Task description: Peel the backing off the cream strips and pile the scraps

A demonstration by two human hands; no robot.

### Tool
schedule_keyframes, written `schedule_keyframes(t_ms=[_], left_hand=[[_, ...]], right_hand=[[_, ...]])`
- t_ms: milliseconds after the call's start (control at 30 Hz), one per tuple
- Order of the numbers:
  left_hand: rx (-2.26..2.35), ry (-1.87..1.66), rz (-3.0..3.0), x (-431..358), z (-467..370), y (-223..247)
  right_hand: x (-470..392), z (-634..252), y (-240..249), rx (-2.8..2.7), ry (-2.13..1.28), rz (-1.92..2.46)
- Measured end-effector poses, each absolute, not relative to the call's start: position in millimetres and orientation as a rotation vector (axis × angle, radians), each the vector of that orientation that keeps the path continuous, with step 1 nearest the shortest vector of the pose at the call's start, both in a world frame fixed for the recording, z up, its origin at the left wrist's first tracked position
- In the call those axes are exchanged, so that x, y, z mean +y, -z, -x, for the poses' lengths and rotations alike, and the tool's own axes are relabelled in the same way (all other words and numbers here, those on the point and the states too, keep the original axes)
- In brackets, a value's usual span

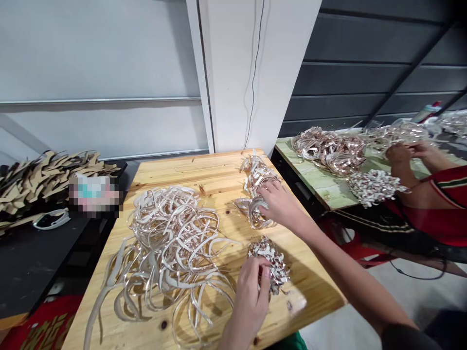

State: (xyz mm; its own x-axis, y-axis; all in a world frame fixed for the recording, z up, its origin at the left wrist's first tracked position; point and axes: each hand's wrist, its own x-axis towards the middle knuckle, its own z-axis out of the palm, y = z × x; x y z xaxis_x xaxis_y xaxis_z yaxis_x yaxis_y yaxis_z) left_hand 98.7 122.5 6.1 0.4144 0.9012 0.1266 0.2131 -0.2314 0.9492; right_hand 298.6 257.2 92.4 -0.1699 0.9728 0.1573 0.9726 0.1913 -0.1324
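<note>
A large tangle of shiny curled strips (175,238) covers the left and middle of the wooden table (164,170). On the right side, my right hand (275,201) reaches over a smaller bundle of curled strips (255,214), its fingertips touching them. My left hand (253,287) is nearer the front, fingers bent and pressed together beside a pile of short shiny pieces (273,262). Whatever the left fingertips pinch is too small to make out. More crumpled strips (253,167) lie behind my right hand.
To the right, a person in red (448,209) works at a greenish table (306,165) bearing strips and a pile of pieces (375,187). On the left, a dark table (22,262) holds brown strips (54,177) and a white ring-shaped object (51,219). A pillar (241,73) stands behind.
</note>
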Motion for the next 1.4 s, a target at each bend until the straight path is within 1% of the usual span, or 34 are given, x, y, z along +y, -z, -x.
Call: schedule_keyframes(t_ms=[100, 167, 267, 400, 567, 767, 1000, 1233, 1400], left_hand=[[1.001, -0.906, -1.682, 119, -99, -4], [1.004, -0.907, -1.663, 116, -98, -4], [0.994, -0.896, -1.651, 116, -94, -5], [0.989, -0.876, -1.655, 120, -92, -7], [1.005, -0.855, -1.643, 122, -93, -8], [1.012, -0.881, -1.639, 121, -93, -7], [1.031, -0.86, -1.612, 125, -95, -9], [1.036, -0.828, -1.603, 138, -96, -18], [1.043, -0.839, -1.622, 139, -100, -18]], right_hand=[[298, -289, -81, -2.438, 0.125, 1.955], [311, -286, -73, -2.536, 0.202, 1.969], [312, -290, -69, -2.636, 0.304, 1.949], [301, -308, -76, -2.663, 0.397, 1.918], [289, -330, -80, -2.667, 0.385, 1.792], [283, -346, -70, -2.642, 0.277, 1.553], [275, -353, -65, -2.356, 0.125, 1.445], [268, -344, -67, -1.731, -0.078, 1.518], [285, -344, -61, -1.323, -0.353, 1.473]])
